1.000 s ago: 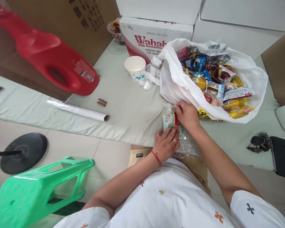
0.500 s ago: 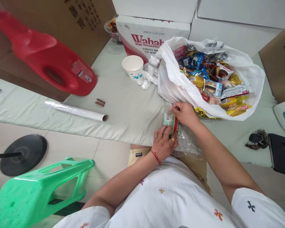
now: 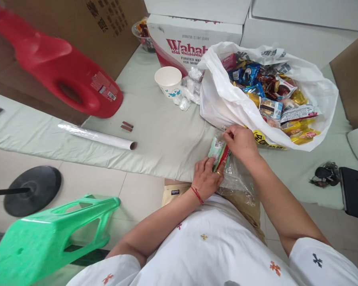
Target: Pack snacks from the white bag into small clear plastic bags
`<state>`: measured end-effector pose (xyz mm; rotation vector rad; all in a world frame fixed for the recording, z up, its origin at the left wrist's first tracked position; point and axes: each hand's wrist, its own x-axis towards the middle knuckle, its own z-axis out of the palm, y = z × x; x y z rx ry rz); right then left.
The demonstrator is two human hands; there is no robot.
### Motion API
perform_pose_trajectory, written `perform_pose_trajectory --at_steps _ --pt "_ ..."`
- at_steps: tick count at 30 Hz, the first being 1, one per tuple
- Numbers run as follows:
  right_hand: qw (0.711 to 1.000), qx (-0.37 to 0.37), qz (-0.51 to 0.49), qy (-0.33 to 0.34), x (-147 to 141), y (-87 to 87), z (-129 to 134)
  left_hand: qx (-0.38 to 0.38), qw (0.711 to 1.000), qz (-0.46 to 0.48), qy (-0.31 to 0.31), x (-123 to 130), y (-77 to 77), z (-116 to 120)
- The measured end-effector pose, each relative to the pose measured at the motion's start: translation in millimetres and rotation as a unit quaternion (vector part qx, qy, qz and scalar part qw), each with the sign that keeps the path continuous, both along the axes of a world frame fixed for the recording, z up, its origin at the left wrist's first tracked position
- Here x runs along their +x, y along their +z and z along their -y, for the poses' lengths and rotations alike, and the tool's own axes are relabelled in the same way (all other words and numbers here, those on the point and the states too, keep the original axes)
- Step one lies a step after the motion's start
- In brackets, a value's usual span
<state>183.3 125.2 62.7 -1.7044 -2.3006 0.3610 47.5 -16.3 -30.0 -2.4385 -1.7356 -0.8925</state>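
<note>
At the table's front edge lies a pale green packet point(image 3: 216, 147) with a barcode, with a red packet point(image 3: 224, 156) alongside it. My left hand point(image 3: 208, 178) holds their near ends, its fingers curled over them. Clear plastic film point(image 3: 237, 178) lies under and around the packets and hangs over the table edge. At its far end, my right hand point(image 3: 240, 141) pinches the film between thumb and fingers, just in front of a white plastic bag point(image 3: 216, 103) full of wrapped snacks.
A paper cup point(image 3: 168, 81) stands beside several plastic-wrapped lumps point(image 3: 192, 89). To the left are a red jug point(image 3: 77, 85), a film roll point(image 3: 98, 136) and two brown strips point(image 3: 127, 126). A phone point(image 3: 355, 190) and keys point(image 3: 325, 174) lie right. A green stool point(image 3: 47, 234) stands below.
The packets have turned slightly, their far ends shifting right. My right hand has moved a little right with the film; my left hand stays nearly in place. The camera view has shifted slightly.
</note>
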Motion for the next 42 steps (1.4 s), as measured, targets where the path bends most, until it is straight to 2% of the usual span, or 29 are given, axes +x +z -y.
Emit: perform_pose_trajectory --at_steps 4,6,8,10,12,14,19,22,24,26,29,33,35,38,40,42 --pt "0.996 -0.001 0.077 -0.035 -4 -9.5 6 -0.002 1.0 -0.026 -0.002 -1 2.6 0" --pt "0.996 0.001 0.07 -0.046 -4 -16.4 8 0.01 0.999 -0.041 -0.003 0 4.4 0" --pt "0.999 0.032 0.023 -0.038 0 -21.5 13 0.028 0.998 -0.051 -0.003 0 6.2 0" --pt "0.994 0.095 -0.051 0.001 6 -24.7 22 0.045 0.998 -0.051 -0.001 0 7.9 0" --pt "0.978 0.157 -0.126 0.062 11 -28.0 34 0.053 0.998 -0.046 -0.001 1 9.4 -2" --pt "0.961 0.184 -0.172 0.115 14 -34.2 46 0.05 0.998 -0.036 -0.006 0 10.7 -3" --pt "0.953 0.153 -0.206 0.162 14 -60.8 60 0.021 0.998 0.05 -0.009 -7 13.3 8" --pt "0.949 0.141 -0.202 0.199 16 -72.1 58 0.0 0.993 0.099 0.058 -16 14.2 21" --pt "0.947 0.134 -0.197 0.215 19 -75.3 56 -0.03 0.989 0.095 0.105 -23 15.8 28" --pt "0.948 0.126 -0.193 0.22 20 -76.5 55 -0.067 0.988 0.085 0.115 -29 20.1 32" --pt "0.946 0.133 -0.188 0.228 21 -78.1 55 -0.069 0.99 0.082 0.09 -36 34.5 36" --pt "0.948 0.136 -0.172 0.229 20 -80.9 56 0.014 0.997 0.04 0.062 -35 61.5 41" --pt "0.952 0.127 -0.162 0.226 19 -81.4 57 0.035 0.999 0.018 0.018 -29 69.7 43" --pt "0.954 0.124 -0.161 0.222 19 -81.4 57 -0.01 0.993 -0.029 -0.116 -15 66.6 43" --pt "0.952 0.127 -0.166 0.224 19 -81.5 57 -0.072 0.972 -0.082 -0.207 -6 56.3 40" --pt "0.949 0.13 -0.17 0.231 19 -82.1 57 -0.141 0.948 -0.131 -0.255 -1 45.1 37"
